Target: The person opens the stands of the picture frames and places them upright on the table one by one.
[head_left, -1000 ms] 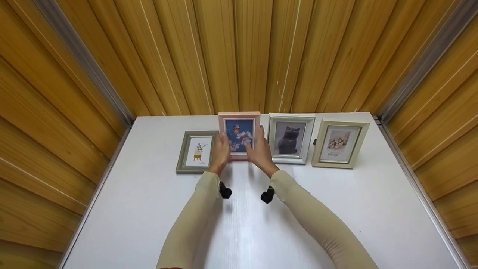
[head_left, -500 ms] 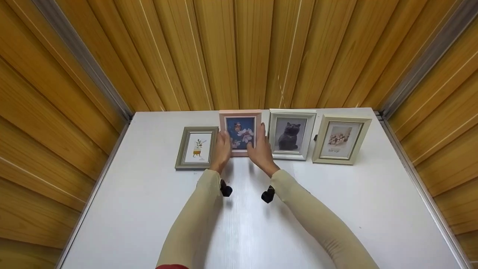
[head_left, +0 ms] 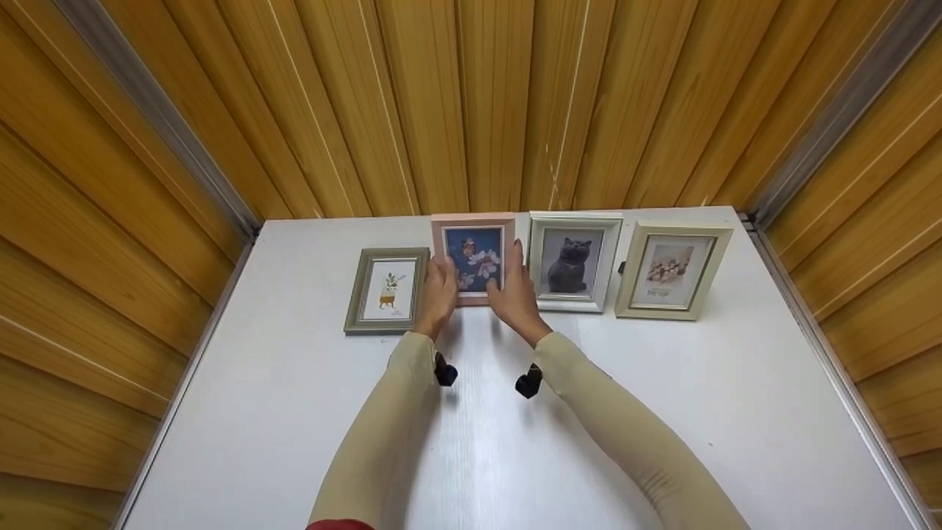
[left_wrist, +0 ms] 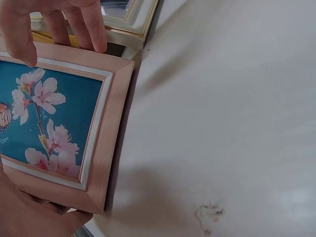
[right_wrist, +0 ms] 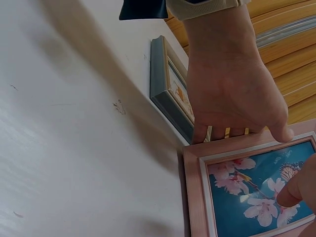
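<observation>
Head view, taking 12 o'clock as toward the wooden wall: the pink picture frame is at the far side of the worktop, facing the person, with both hands clamped on it, the left hand along its 9 o'clock side and the right hand along its 3 o'clock side. Both wrist views show fingers hooked behind the border, and the right thumb lies over the picture. A grey-green frame sits between 8 and 9 o'clock of the pink one; a silver frame with a cat picture is at 3 o'clock, and a cream frame lies farther out the same way. The step in hand looks like setting or straightening the pink frame in this row; whether its full weight rests on the worktop cannot be told, and its back is hidden. The next move probably calls for seating the lower edge squarely, checking that it stands alone, then loosening both sides evenly and drawing back toward 6 o'clock. The left hand would need care, being right by the grey-green frame, while the right has little room before the silver one.
</observation>
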A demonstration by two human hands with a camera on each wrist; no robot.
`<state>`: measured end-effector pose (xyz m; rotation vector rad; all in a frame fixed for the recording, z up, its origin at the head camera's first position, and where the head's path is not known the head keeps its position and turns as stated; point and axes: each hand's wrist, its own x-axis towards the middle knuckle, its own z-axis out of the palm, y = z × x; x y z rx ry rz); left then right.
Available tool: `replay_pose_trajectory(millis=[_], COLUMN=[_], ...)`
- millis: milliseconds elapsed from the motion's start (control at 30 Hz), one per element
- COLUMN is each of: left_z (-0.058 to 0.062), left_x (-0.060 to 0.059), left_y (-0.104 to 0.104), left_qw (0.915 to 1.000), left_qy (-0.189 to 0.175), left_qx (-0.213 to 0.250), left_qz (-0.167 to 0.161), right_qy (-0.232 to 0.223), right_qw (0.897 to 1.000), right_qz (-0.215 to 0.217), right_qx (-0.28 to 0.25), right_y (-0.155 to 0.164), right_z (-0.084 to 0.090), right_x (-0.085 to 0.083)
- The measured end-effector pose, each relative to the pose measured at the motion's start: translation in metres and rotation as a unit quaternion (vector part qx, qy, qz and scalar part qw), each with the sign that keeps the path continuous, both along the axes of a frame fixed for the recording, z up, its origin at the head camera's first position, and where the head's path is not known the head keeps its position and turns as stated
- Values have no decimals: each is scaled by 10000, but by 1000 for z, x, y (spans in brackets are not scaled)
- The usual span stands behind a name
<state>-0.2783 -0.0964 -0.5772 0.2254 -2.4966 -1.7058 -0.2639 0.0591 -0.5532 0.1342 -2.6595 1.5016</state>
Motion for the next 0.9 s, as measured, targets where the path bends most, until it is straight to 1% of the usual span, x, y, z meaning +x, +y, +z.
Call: replay_pose_trajectory(millis=[200,333,467,567,733,800,900], left_z=[0,1,4,8,16,19,23], left_x=[0,3,6,8,14,17,21], left_y=[-1,-2,-8,-16,-33,-40,-51], left_qw=[9999,9993,9994,9990,9980,9978,9975], left_qy=[-35,-38,107,225,210,204,295], left_qx=[70,294,113,-220,-490,-502,-515], left_qz=[-69,-209,-309,-316,-353,-383,-391], right_qy=[-26,2,20,58,246,309,374], right_qw=[10000,10000,10000,9998,9992,9988,9983], right_qz=[-54,-59,-52,-40,-37,-53,23], right_qx=[-58,-69,46,175,319,375,453], right_y=[0,1,3,5,8,8,5], right_z=[1,3,7,12,22,25,28], right_x=[0,3,8,12,22,26,31])
